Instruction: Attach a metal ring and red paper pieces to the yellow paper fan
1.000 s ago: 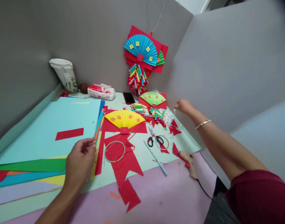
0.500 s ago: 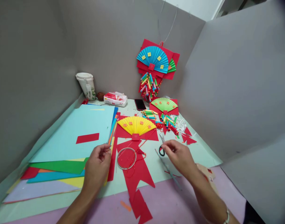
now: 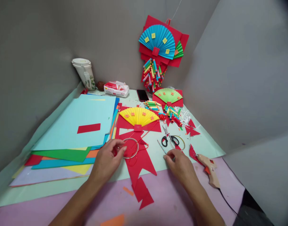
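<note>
My left hand (image 3: 110, 158) is at the near-left rim of a thin silver hoop (image 3: 137, 150), with thumb and forefinger closed around its edge. The hoop lies on a red paper strip (image 3: 140, 163) with a forked end, among loops of thin red cord (image 3: 144, 145). Above that strip is a yellow pleated paper fan (image 3: 140, 116) on red paper. My right hand (image 3: 181, 164) is closed at the fingertips on a thin grey-blue stick (image 3: 161, 145); its lower part is hidden by the hand. Black-handled scissors (image 3: 167, 131) lie just beyond, over a second hoop (image 3: 184, 146).
Coloured paper sheets (image 3: 73, 119) are stacked at left. A glue gun (image 3: 211, 171) with a cord lies at right. Behind are a cup (image 3: 84, 73), tissues (image 3: 117, 89), a phone (image 3: 142, 95), a green fan (image 3: 168, 95) and a hanging blue fan decoration (image 3: 158, 40).
My left hand has moved right to the hoop. My right hand has dropped from above the scissors to the thin stick, uncovering the scissors and glue gun. The camera has tilted down.
</note>
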Demonstrator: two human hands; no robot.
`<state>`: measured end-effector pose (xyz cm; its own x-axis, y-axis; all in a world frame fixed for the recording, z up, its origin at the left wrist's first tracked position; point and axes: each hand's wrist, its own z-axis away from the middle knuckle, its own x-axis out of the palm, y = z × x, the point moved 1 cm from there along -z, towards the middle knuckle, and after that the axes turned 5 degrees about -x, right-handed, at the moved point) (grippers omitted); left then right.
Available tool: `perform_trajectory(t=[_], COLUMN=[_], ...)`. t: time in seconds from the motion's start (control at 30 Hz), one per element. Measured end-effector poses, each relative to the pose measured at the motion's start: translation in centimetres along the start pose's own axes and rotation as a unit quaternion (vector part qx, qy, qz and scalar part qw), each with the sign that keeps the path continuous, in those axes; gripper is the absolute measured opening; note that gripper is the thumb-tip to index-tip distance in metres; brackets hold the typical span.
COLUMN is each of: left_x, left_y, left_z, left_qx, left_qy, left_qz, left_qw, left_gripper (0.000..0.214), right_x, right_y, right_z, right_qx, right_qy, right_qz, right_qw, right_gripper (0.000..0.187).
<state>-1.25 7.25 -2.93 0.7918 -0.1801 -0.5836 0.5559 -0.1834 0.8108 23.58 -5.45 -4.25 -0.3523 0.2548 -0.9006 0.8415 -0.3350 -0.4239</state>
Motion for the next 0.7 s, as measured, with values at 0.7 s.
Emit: perform_trajectory(t=[0.7], left_x=[2.2], left_y=[-0.6], left_z=[0.7], left_qx=[0.106], left_qy=[-0.121], left_qz=[-0.162], left_qw=[0.974], left_gripper=[0.015], right_x=[0.4], right_y=[0.0], right_z=[-0.1], right_qx=[0.018], right_qy=[-0.024], right_qz=[0.005], right_qw=[1.000], right_gripper=[0.013])
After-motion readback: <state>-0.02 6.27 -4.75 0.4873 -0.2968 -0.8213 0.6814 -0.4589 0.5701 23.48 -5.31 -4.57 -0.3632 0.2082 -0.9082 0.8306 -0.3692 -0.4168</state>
